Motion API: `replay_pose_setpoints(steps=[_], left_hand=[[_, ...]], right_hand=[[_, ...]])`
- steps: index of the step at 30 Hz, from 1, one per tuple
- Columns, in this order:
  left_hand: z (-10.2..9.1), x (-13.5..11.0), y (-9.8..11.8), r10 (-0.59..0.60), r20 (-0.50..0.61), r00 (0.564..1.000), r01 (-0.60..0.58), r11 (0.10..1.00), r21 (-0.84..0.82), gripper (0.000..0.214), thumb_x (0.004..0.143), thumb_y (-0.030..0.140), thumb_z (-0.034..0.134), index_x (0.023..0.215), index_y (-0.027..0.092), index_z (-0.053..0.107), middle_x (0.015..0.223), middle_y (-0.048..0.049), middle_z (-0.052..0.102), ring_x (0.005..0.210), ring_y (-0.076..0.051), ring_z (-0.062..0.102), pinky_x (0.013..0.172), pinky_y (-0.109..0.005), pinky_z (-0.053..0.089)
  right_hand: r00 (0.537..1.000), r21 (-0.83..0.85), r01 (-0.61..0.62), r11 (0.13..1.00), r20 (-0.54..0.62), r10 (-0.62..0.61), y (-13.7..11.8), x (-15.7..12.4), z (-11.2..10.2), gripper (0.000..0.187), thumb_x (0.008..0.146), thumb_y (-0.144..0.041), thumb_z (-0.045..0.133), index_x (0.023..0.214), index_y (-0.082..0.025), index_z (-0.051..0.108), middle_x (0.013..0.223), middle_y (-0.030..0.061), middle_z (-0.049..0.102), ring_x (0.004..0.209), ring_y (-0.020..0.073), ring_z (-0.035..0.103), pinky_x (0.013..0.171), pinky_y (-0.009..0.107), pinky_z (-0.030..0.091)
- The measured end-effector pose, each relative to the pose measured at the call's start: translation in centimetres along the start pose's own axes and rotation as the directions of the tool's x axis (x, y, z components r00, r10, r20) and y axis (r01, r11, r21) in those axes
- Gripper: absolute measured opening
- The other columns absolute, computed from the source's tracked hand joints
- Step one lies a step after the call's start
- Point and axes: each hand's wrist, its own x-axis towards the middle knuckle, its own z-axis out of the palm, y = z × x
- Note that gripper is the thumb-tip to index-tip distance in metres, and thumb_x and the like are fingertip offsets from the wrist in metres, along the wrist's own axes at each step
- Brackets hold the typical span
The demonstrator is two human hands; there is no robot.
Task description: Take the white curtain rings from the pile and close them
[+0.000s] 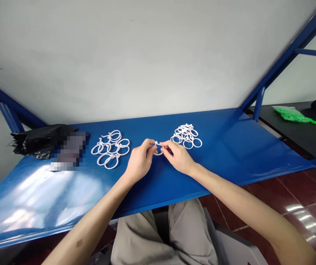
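Observation:
Both my hands meet over the middle of the blue table (230, 147), pinching one white plastic ring (158, 149) between them. My left hand (140, 160) grips the ring's left side with fingers curled. My right hand (178, 154) pinches its right side. A pile of white rings (111, 147) lies to the left of my hands. A second, tighter pile of white rings (186, 135) lies just beyond my right hand.
A black plastic bag (40, 141) sits at the table's left end beside a blurred patch. Blue frame posts (259, 103) rise at the right. Green plastic items (294, 115) lie on a dark table to the right. A white wall stands behind.

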Motion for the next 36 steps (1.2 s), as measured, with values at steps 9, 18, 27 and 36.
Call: replay_pose_setpoints(steps=[9,18,27,36], left_hand=[[0.5,-0.7,-0.7,0.084,0.081,0.993,-0.1,0.972,0.215,0.018,0.096,0.019,0.042,0.105,0.024,0.056,0.102,-0.0048,0.077,0.089,-0.021,0.073,0.074,-0.03,0.053],[-1.3,0.8,-0.5,0.147,-0.019,0.989,-0.122,0.878,0.463,0.039,0.101,0.035,0.044,0.134,0.018,0.055,0.11,-0.0109,0.073,0.107,-0.029,0.064,0.095,-0.043,0.048],[-4.8,1.5,-4.2,-0.115,-0.07,0.991,0.122,0.545,0.829,0.033,0.096,0.031,0.044,0.108,0.014,0.07,0.112,-0.0179,0.069,0.115,-0.04,0.054,0.091,-0.05,0.043],[-4.9,1.5,-3.7,-0.105,-0.09,0.99,0.136,0.602,0.787,0.03,0.096,0.023,0.042,0.112,0.017,0.067,0.109,-0.0139,0.074,0.108,-0.038,0.056,0.088,-0.049,0.039]], right_hand=[[0.949,-0.221,0.298,0.929,0.169,-0.265,0.4,-0.3,-0.1,0.026,0.106,-0.022,0.039,0.101,-0.02,0.065,0.09,0.008,0.07,0.083,0.0214,0.063,0.076,0.036,0.054],[0.985,-0.314,0.089,0.945,-0.11,-0.129,1.9,1.1,-1.2,0.022,0.104,-0.025,0.049,0.105,-0.02,0.071,0.1,0.0081,0.07,0.094,0.0215,0.066,0.084,0.036,0.056],[0.953,-0.418,-0.216,0.882,-0.287,0.097,5.5,1.9,-4.5,0.014,0.097,-0.023,0.057,0.101,-0.021,0.07,0.101,0.0083,0.07,0.097,0.0269,0.061,0.085,0.041,0.053],[0.953,-0.487,-0.236,0.841,-0.287,0.101,5.6,1.9,-4.5,0.015,0.096,-0.026,0.056,0.099,-0.022,0.071,0.103,0.0115,0.066,0.101,0.0304,0.056,0.087,0.046,0.052]])
